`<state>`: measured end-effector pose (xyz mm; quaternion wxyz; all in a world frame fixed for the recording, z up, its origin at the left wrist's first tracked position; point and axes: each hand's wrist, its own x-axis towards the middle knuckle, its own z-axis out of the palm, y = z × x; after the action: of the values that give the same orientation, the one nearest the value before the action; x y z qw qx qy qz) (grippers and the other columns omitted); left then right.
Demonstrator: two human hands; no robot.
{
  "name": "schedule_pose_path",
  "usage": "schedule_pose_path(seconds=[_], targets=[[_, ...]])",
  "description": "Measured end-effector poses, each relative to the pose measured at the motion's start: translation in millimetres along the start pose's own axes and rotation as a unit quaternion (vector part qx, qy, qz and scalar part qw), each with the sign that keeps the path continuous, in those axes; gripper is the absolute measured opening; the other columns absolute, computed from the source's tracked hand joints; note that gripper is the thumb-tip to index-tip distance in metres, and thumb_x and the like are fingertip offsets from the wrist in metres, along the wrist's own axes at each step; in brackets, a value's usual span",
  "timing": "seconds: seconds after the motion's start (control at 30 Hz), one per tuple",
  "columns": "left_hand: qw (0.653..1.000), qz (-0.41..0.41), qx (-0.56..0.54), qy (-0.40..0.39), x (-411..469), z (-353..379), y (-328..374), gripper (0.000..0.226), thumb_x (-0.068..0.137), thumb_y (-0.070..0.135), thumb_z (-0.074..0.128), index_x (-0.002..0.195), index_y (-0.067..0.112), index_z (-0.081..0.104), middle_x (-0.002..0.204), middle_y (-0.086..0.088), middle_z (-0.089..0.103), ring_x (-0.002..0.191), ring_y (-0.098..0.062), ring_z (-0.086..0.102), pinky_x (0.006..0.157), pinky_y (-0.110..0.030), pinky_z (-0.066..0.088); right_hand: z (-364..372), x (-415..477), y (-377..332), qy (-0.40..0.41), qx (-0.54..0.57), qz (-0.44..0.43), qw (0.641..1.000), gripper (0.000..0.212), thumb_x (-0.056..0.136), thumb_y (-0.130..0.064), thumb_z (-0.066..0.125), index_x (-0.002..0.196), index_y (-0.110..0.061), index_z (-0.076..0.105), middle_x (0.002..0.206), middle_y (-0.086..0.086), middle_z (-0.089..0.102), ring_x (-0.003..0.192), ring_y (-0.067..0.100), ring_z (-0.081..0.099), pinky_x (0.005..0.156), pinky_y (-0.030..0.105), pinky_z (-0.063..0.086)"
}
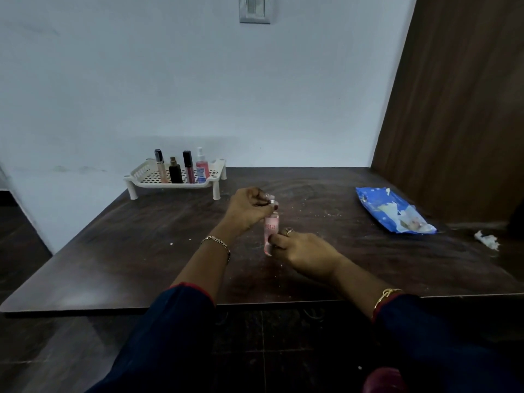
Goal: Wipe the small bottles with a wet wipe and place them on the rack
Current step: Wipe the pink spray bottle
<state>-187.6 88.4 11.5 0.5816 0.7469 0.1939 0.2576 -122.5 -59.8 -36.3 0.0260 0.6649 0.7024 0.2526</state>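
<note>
Your left fingertips [266, 197] were curled tight on the silver cap of the small pink bottle [271, 226], thumb and forefinger pinching it from both sides. Your right fingers [274, 238] were bent round the bottle's lower half and gripped it near the base, with a ring showing on one of them. Held this way, the bottle stood close to upright over the table [127, 251]; whether its base touched the wood, I could not tell. Your left hand [248, 207] sat above your right hand [304, 252], both near the middle of the dark tabletop. At the far left stood the white rack [138, 173], with four bottles upright in a row on it: a beige tube [161, 170], a black bottle [175, 173], a dark-capped gloss tube [188, 170] and a pink spray bottle [202, 167]. Well to your right lay the blue wet wipe pack [391, 209], its flap open. Beyond it, near the table's edge, lay a crumpled wipe [487, 240].
</note>
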Motion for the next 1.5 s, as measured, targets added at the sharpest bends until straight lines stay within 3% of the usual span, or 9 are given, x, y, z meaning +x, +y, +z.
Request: schedule_pose_path(seconds=[0.23, 0.37, 0.57, 0.7, 0.83, 0.93, 1.07, 1.13, 1.5], targets=[[0.999, -0.019, 0.014, -0.040, -2, -3, 8, 0.027, 0.080, -0.006, 0.066, 0.105, -0.011, 0.058, 0.108, -0.028, 0.063, 0.097, -0.029, 0.061, 0.080, -0.040, 0.054, -2, 0, 6, -0.046, -0.105, -0.122, 0.986, 0.020, 0.077, -0.022, 0.073, 0.096, -0.019, 0.070, 0.099, -0.003, 0.067, 0.078, 0.015, 0.065, 0.037, 0.022, 0.040], [0.999, -0.004, 0.021, -0.045, -3, -1, 7, 0.029, 0.081, -0.009, 0.064, 0.108, -0.015, 0.056, 0.107, -0.029, 0.062, 0.085, -0.023, 0.061, 0.065, -0.018, 0.054, -9, 10, 22, 0.013, -0.040, 0.001, 0.999, 0.023, 0.090, -0.019, 0.054, 0.109, -0.012, 0.065, 0.104, 0.009, 0.065, 0.087, 0.028, 0.064, 0.061, 0.034, 0.053], [0.999, -0.008, 0.014, -0.044, -3, -2, 7, 0.028, 0.080, -0.011, 0.062, 0.107, -0.017, 0.055, 0.114, -0.033, 0.060, 0.103, -0.033, 0.060, 0.086, -0.040, 0.051, -3, 9, 19, -0.010, -0.027, 0.013, 0.999, 0.028, 0.091, -0.010, 0.052, 0.117, -0.010, 0.062, 0.120, 0.012, 0.059, 0.099, 0.034, 0.058, 0.071, 0.040, 0.051], [0.998, -0.016, -0.008, -0.054, -4, -8, 6, 0.014, 0.082, -0.010, 0.061, 0.087, 0.001, 0.054, 0.114, -0.033, 0.059, 0.103, -0.035, 0.059, 0.086, -0.047, 0.050, 1, 1, 5, -0.029, -0.048, -0.056, 0.997, 0.028, 0.077, -0.015, 0.072, 0.105, -0.013, 0.068, 0.104, 0.002, 0.066, 0.077, 0.020, 0.064, 0.043, 0.025, 0.044], [0.998, -0.017, -0.023, -0.063, -6, -14, 4, 0.017, 0.082, -0.010, 0.060, 0.082, 0.005, 0.053, 0.106, -0.031, 0.060, 0.096, -0.037, 0.060, 0.091, -0.052, 0.047, 3, -1, 8, -0.037, -0.073, -0.124, 0.989, 0.023, 0.077, -0.018, 0.073, 0.100, -0.016, 0.070, 0.100, -0.001, 0.067, 0.078, 0.016, 0.064, 0.040, 0.024, 0.044], [0.998, 0.006, -0.025, -0.062, -6, -14, 2, 0.015, 0.082, -0.011, 0.060, 0.082, 0.003, 0.054, 0.103, -0.025, 0.061, 0.085, -0.026, 0.060, 0.084, -0.035, 0.052, 3, -1, 14, -0.034, -0.104, -0.144, 0.984, 0.026, 0.078, -0.020, 0.073, 0.104, -0.015, 0.069, 0.100, -0.001, 0.067, 0.075, 0.016, 0.065, 0.040, 0.025, 0.045], [0.998, 0.031, 0.002, -0.055, -2, -13, -3, 0.024, 0.081, -0.013, 0.060, 0.104, -0.014, 0.055, 0.112, -0.032, 0.060, 0.067, -0.001, 0.065, 0.070, -0.014, 0.053, -4, 11, 24, 0.007, -0.015, 0.001, 1.000, 0.036, 0.096, -0.028, 0.036, 0.123, -0.016, 0.056, 0.121, 0.005, 0.060, 0.091, 0.028, 0.062, 0.068, 0.037, 0.052], [0.998, 0.031, 0.013, -0.053, -2, -13, -5, 0.031, 0.081, -0.013, 0.060, 0.110, -0.020, 0.051, 0.110, -0.033, 0.060, 0.062, 0.004, 0.065, 0.066, -0.011, 0.053, -8, 17, 25, 0.041, 0.001, 0.058, 0.997, 0.034, 0.091, -0.011, 0.045, 0.122, -0.013, 0.058, 0.130, 0.005, 0.056, 0.095, 0.030, 0.063, 0.073, 0.041, 0.055], [0.996, 0.020, -0.002, -0.086, -7, -19, -2, 0.015, 0.085, -0.011, 0.056, 0.099, -0.006, 0.054, 0.116, -0.032, 0.060, 0.111, -0.034, 0.060, 0.078, -0.019, 0.053, 1, -1, -8, -0.023, -0.034, -0.044, 0.998, 0.018, 0.077, -0.023, 0.073, 0.093, -0.015, 0.069, 0.092, -0.001, 0.066, 0.067, 0.015, 0.063, 0.040, 0.026, 0.045]])
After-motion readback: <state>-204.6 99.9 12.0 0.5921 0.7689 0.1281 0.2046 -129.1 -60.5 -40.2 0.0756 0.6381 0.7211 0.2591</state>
